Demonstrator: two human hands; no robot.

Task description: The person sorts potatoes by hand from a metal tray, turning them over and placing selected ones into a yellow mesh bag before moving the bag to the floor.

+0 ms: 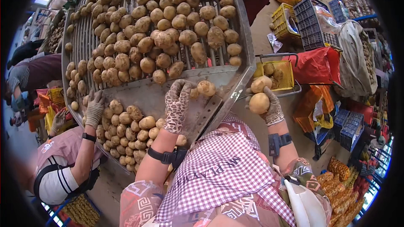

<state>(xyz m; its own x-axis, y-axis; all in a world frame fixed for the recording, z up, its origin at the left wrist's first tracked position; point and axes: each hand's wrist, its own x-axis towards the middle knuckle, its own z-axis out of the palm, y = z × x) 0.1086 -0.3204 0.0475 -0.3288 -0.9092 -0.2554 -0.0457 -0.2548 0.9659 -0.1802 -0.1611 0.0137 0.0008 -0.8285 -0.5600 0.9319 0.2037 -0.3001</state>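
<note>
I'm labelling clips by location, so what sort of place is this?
Probably a potato sorting or packing shed: potatoes spread over a slatted metal table, plastic crates alongside, and filled mesh sacks nearby.

Bright daylight glare at outer edges, soft shadows, fisheye curvature, black vignetted corners

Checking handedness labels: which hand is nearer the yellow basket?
Right: right hand holds two potatoes by the yellow basket; left hand is farther, over the metal ledge.
</note>
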